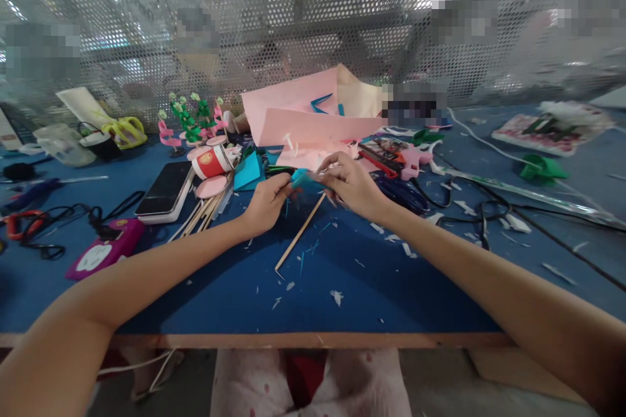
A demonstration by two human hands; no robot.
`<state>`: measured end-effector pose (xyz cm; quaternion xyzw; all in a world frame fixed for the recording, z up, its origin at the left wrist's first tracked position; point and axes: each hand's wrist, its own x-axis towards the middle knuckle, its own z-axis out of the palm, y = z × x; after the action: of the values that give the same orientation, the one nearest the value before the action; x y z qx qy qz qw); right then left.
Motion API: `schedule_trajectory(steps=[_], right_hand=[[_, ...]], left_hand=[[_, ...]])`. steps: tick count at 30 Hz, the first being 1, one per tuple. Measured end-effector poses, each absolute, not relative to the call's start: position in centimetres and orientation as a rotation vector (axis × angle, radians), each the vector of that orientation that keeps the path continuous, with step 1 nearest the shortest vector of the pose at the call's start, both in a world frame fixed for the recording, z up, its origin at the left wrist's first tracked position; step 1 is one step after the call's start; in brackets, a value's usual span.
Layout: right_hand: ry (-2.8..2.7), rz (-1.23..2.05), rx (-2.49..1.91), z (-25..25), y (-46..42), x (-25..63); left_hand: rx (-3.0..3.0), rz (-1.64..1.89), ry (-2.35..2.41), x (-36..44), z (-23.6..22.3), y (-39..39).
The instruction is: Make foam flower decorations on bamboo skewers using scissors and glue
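Between my two hands is a small piece of light blue paper [304, 178], held up over the middle of the table. My left hand [268, 203] pinches its left end between thumb and fingers. With bent fingers, my right hand [348, 184] grips the other end, which is partly blurred. Just below them a thin wooden stick [299, 233] lies slanted on the table. Narrow blue paper strips [302, 262] are scattered beside the stick. Left of my left hand lies a folded blue paper sheet [248, 171].
Behind my hands stands a large folded pink paper [313, 124]. At left are a paper cup [212, 161], a phone [165, 187], a purple power bank [106, 249] and small pink and green paper plants [195, 118]. A pink glue gun [413, 159] and black cables [484, 212] lie right.
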<state>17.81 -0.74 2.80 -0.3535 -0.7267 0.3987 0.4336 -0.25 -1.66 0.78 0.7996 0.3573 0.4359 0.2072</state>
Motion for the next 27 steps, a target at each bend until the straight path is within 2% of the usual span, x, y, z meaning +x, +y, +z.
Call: schedule_trajectory(steps=[4,11,18,27], right_hand=[[-1.789,0.824,-0.889,2.8,-1.1,17.7],[-1.853,0.62,-0.943,2.5,-1.9,17.1],[-2.025,0.457,-0.89,2.1,-2.6,16.7],[-2.106,0.334,-0.896,2.2,-3.1,16.5]], left_hand=[[2.177,1.104,0.946,-0.1,0.6,-2.1],[2.418,0.962,0.968,0.0,0.8,-2.7],[2.24,1.036,1.068,-0.1,1.1,-2.8],[2.446,1.023,1.063,-0.2,1.3,-2.8]])
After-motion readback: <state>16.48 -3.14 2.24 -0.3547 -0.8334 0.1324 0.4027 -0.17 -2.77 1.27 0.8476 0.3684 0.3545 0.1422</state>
